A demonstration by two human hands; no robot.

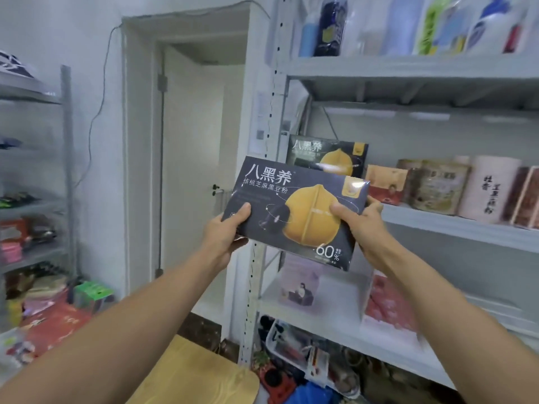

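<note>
A dark grey flat box [294, 199] with a yellow walnut picture and white lettering is held up in the air in front of a grey shelf rack. My left hand [226, 231] grips its lower left corner, thumb on the front face. My right hand [360, 220] grips its right edge, thumb across the front. A second box of the same kind [326, 154] stands upright on the middle shelf [455, 225], just behind and above the held one.
Tins and cartons [437, 185] line the middle shelf to the right. Bottles [408, 24] fill the top shelf. Pink packets [388, 301] lie on the lower shelf. Another rack [35, 199] stands at left, a white door [192, 158] behind, a wooden board [198, 374] below.
</note>
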